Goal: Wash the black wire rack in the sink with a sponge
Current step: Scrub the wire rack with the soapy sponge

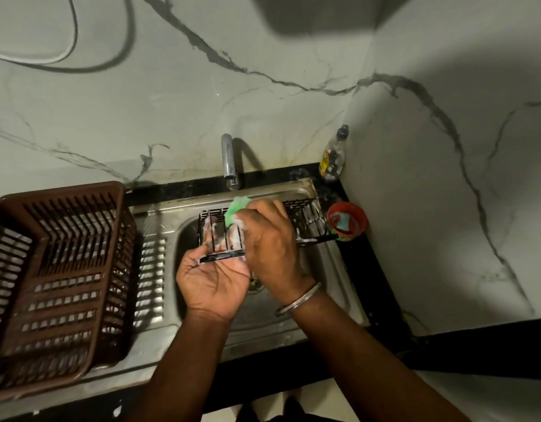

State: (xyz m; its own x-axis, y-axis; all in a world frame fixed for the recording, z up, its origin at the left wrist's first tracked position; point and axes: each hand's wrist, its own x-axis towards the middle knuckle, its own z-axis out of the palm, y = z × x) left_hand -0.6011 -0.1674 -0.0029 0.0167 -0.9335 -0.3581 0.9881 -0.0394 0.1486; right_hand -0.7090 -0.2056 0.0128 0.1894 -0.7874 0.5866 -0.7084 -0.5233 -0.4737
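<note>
From my feed I see the black wire rack [302, 219] held over the steel sink [327, 269], lying roughly level and streaked with white suds, its right end reaching toward the sink's right rim. My left hand [213, 281] is palm up under the rack's left end, fingers curled round its near edge and grasping it. My right hand [269, 242], a metal bangle [299, 300] on its wrist, is clenched round the green sponge [237, 208] and presses it onto the rack's top, just below the tap [228, 161]. A brown plastic basket [54, 278] stands on the drainboard to the left. On the black desk [382, 287] at the sink's right sit a small red tub [348, 219] and, in the corner behind it, a clear bottle [334, 155]. Marble-patterned wall [171, 102] rises behind.
</note>
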